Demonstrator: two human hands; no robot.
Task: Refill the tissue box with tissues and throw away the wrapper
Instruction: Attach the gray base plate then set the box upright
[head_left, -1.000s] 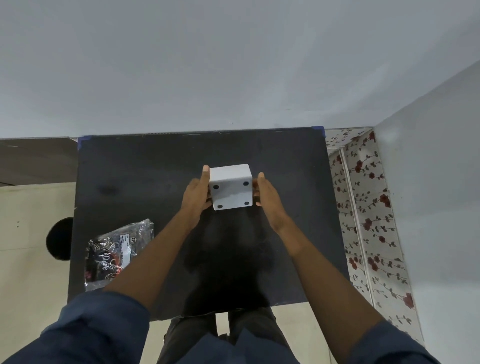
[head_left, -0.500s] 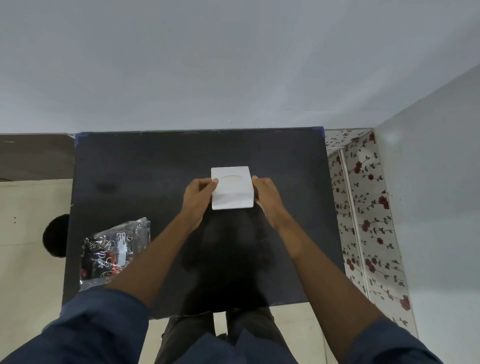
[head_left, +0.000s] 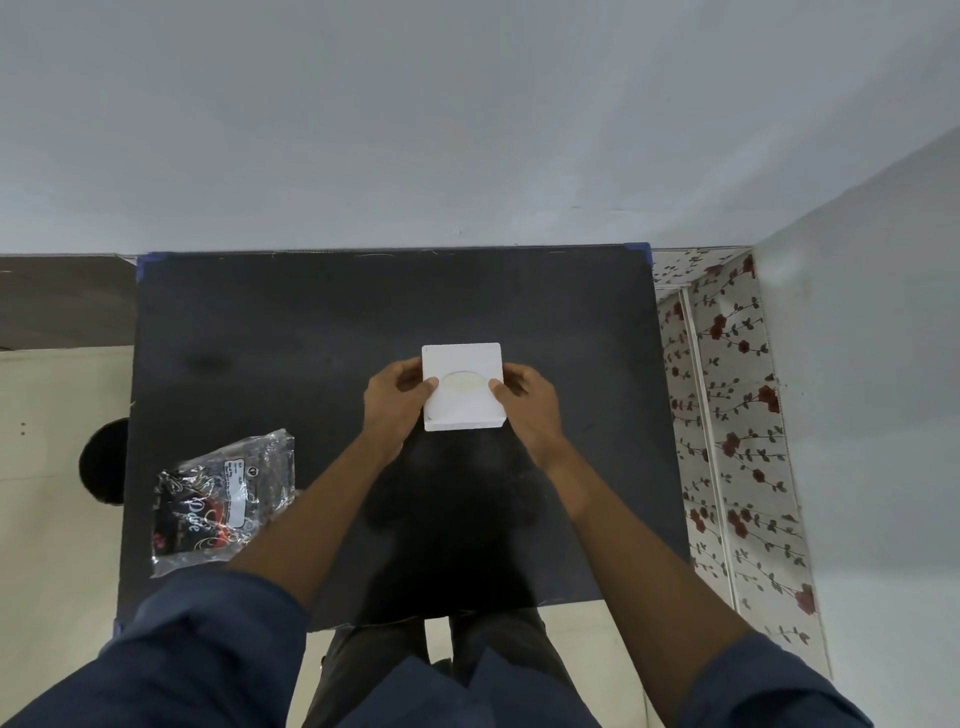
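A small white square tissue box (head_left: 464, 410) sits near the middle of the black table (head_left: 291, 332), its top with an oval opening facing up. My left hand (head_left: 390, 405) grips its left side, thumb on the top. My right hand (head_left: 529, 402) grips its right side, thumb on the top by the opening. A crumpled clear plastic wrapper (head_left: 224, 499) with black and red print lies flat at the table's front left, apart from both hands.
A dark round object (head_left: 104, 460) stands on the floor left of the table. A flower-patterned panel (head_left: 727, 415) runs along the table's right side by the wall. A grey wall stands behind the table's far edge.
The box was held with its underside and four dark feet facing up; both hands turned it over, and its top with the oval opening now faces up, lower on the table.
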